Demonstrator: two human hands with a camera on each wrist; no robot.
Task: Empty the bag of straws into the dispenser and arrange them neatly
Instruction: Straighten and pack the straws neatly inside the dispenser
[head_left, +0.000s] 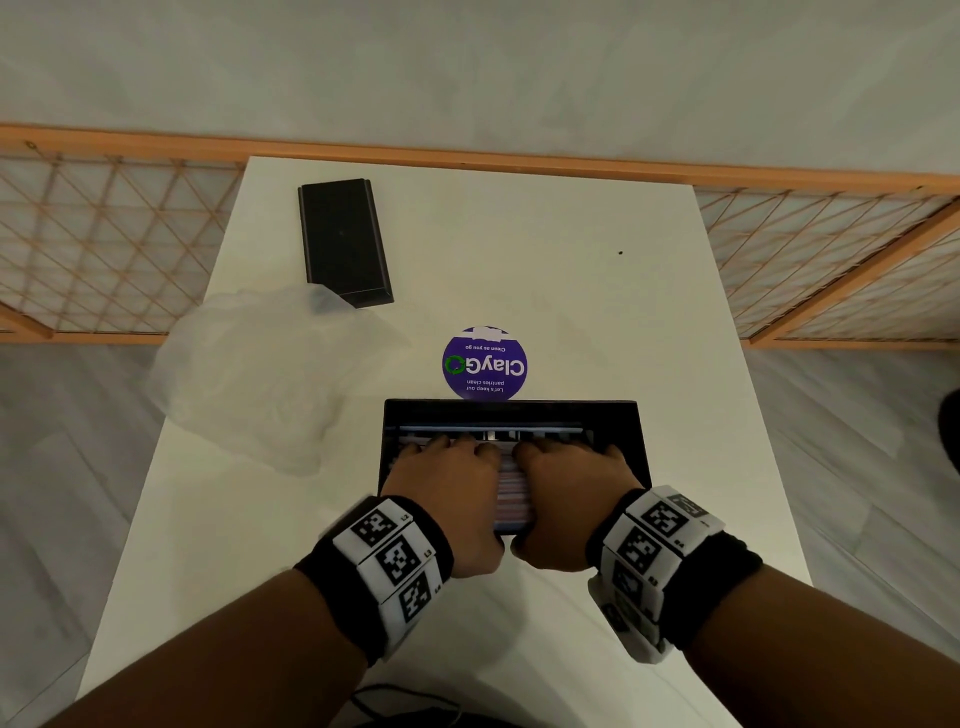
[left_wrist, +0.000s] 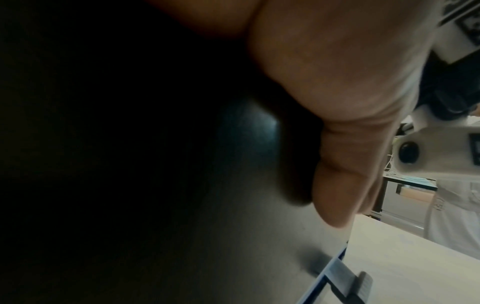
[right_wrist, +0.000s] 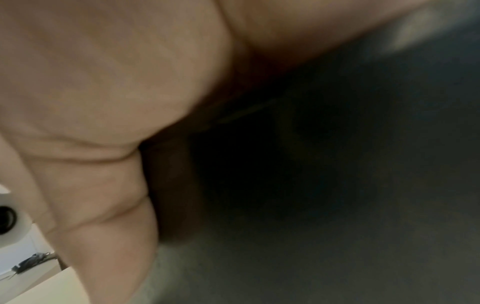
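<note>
The black open-topped dispenser (head_left: 643, 441) stands at the middle of the white table (head_left: 623, 312), with pale striped straws (head_left: 511, 496) lying crosswise inside it. Both hands lie on the straws side by side. My left hand (head_left: 449, 470) and right hand (head_left: 569, 470) curl their fingers down over the far side of the pile. In the wrist views the left thumb (left_wrist: 345, 164) and the right thumb (right_wrist: 103, 205) lie against the dispenser's dark front wall (left_wrist: 182, 205). The clear plastic bag (head_left: 260, 379) lies crumpled and flat to the left.
A black lid (head_left: 343, 239) lies at the table's far left, its near end touching the bag. A round purple sticker (head_left: 485, 364) sits just behind the dispenser. A wooden lattice screen (head_left: 104, 249) runs behind the table. Cables lie at the near edge.
</note>
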